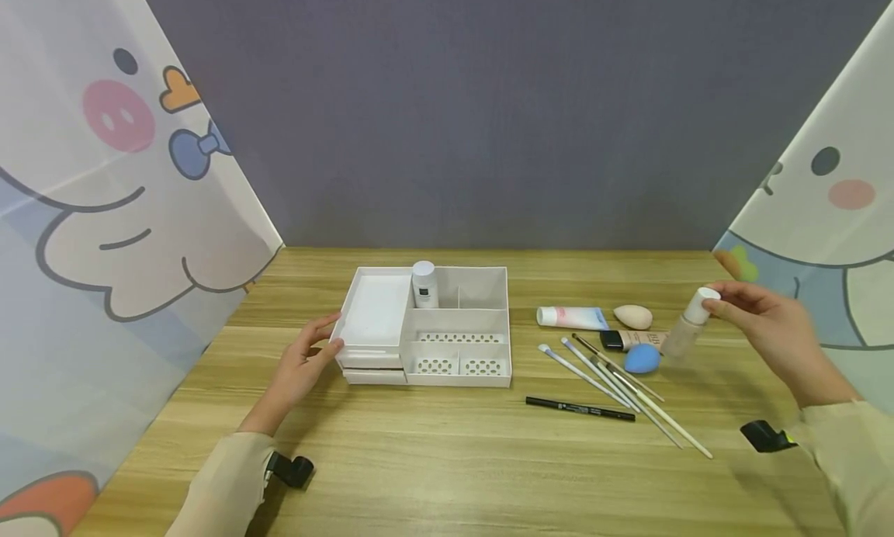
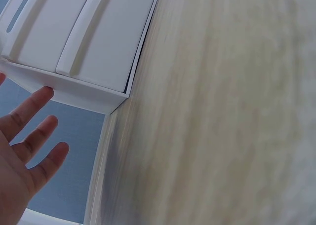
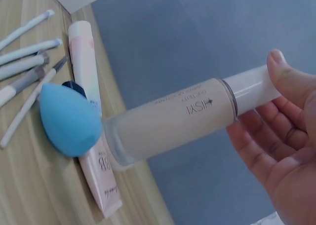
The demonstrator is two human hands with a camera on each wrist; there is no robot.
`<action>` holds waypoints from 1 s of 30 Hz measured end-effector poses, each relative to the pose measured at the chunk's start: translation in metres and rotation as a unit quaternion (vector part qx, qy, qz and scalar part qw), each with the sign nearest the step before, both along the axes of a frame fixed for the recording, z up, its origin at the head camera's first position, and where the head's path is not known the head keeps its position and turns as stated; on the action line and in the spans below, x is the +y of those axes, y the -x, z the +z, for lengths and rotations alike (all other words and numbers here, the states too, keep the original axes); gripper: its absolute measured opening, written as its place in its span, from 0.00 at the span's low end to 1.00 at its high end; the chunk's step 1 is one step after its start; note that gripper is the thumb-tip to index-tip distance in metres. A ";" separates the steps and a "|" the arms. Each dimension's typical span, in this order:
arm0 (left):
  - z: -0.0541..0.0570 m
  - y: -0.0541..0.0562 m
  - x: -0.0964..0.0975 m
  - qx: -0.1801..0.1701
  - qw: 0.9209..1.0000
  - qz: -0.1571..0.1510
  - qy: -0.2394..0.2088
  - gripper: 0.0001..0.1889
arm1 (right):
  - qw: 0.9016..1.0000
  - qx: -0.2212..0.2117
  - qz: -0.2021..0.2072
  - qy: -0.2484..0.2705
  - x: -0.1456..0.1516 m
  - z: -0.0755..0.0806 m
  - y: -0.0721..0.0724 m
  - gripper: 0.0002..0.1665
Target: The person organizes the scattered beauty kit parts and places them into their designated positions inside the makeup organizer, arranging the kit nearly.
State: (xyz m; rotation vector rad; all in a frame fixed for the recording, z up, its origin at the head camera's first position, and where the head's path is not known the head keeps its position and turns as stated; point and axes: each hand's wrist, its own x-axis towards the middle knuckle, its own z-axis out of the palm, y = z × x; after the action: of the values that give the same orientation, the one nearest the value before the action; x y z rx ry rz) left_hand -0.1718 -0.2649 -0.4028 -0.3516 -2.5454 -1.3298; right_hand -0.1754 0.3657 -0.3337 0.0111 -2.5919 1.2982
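Note:
My right hand [image 1: 775, 331] grips the white cap of a frosted glass foundation bottle [image 3: 173, 121], thumb on one side and fingers on the other. The bottle is tilted, its base beside a blue makeup sponge [image 1: 642, 358] in the head view. At the left, my left hand [image 1: 298, 374] touches the left side of a white desktop organizer [image 1: 457, 310] with extended fingers [image 2: 48, 165]. A white bottle [image 1: 424, 290] stands in the organizer's back compartment, next to the flat top over its drawers. Whether the foundation bottle's base touches the table is hard to tell.
Near the right hand lie a pink-and-blue tube [image 1: 569, 317], a beige sponge [image 1: 632, 317], a black-capped BB cream tube [image 1: 632, 340] and several makeup brushes [image 1: 663, 417]. A black pen [image 1: 580, 409] lies in front of them. A grey panel [image 1: 475, 118] stands behind the table.

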 end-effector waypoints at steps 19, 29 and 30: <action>0.001 0.000 0.000 -0.007 1.000 0.000 0.002 0.22 | 0.999 0.011 0.027 0.031 -0.043 0.019 0.024 0.19; 0.001 0.000 0.001 -0.005 1.000 0.002 0.001 0.22 | 0.998 0.015 0.057 0.037 -0.066 0.026 0.031 0.19; 0.001 0.000 0.000 -0.004 1.000 0.003 0.002 0.22 | 0.997 0.014 0.060 0.038 -0.068 0.026 0.032 0.19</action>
State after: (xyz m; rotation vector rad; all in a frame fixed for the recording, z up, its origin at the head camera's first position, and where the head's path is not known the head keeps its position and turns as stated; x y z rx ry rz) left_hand -0.1718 -0.2645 -0.4021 -0.3414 -2.5539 -1.3261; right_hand -0.2073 0.2974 -0.3075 0.1735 -2.5505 1.4257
